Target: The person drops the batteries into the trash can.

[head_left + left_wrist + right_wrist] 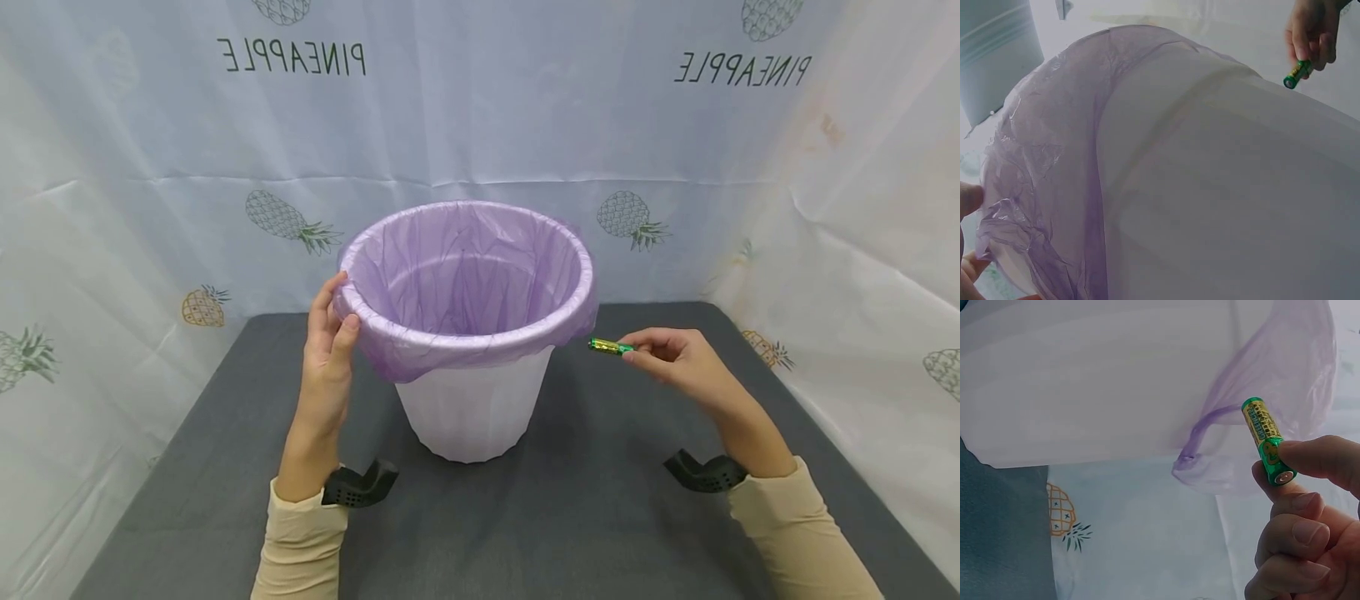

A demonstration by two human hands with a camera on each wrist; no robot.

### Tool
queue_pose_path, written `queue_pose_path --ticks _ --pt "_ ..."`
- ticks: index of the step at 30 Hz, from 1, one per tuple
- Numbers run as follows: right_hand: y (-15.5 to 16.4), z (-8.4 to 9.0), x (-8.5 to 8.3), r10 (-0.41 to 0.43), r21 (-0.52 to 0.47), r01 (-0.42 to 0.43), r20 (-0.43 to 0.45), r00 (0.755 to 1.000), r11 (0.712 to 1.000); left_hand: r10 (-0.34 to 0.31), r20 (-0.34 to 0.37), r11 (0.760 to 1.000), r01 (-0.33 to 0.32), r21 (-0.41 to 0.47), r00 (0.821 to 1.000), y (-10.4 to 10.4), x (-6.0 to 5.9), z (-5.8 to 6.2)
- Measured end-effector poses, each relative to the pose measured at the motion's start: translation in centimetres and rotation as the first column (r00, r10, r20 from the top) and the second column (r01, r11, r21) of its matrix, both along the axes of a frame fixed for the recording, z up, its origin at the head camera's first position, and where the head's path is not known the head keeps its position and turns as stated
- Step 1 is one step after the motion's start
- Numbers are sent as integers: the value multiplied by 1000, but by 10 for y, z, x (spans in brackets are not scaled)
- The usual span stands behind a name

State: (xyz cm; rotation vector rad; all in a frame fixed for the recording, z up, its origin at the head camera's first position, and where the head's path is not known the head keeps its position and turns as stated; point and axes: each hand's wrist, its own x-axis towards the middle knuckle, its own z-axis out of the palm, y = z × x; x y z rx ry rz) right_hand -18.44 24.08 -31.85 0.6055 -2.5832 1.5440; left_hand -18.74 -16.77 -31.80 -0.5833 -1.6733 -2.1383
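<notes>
A white trash bin point(472, 408) stands upright on the table, lined with a thin purple trash bag point(390, 354) folded over its rim. My left hand point(327, 358) grips the rim at the left, thumb on the near side and fingers round the outer edge, over the bag. To the right of the bin, my right hand point(678, 358) pinches a green and gold battery point(1266, 440) between thumb and index finger. Its gold end points toward the bin, just outside and below the rim. The other right fingers are curled toward the palm.
A dark grey table point(600, 533) carries the bin. Behind and at both sides hangs a white curtain point(480, 100) printed with pineapples. Each wrist wears a black camera mount, the left mount point(362, 485) and right mount point(705, 472) hanging inward.
</notes>
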Motion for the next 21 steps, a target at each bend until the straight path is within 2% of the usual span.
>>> queue_pose_path --ticks 11,21 --pt "3 16 2 10 -29 -11 -38 999 1000 -3 -4 1000 3 -16 1000 -1 0 1" --pt "1 29 3 11 -112 -16 -52 999 994 -2 -5 1000 2 0 1000 0 0 1"
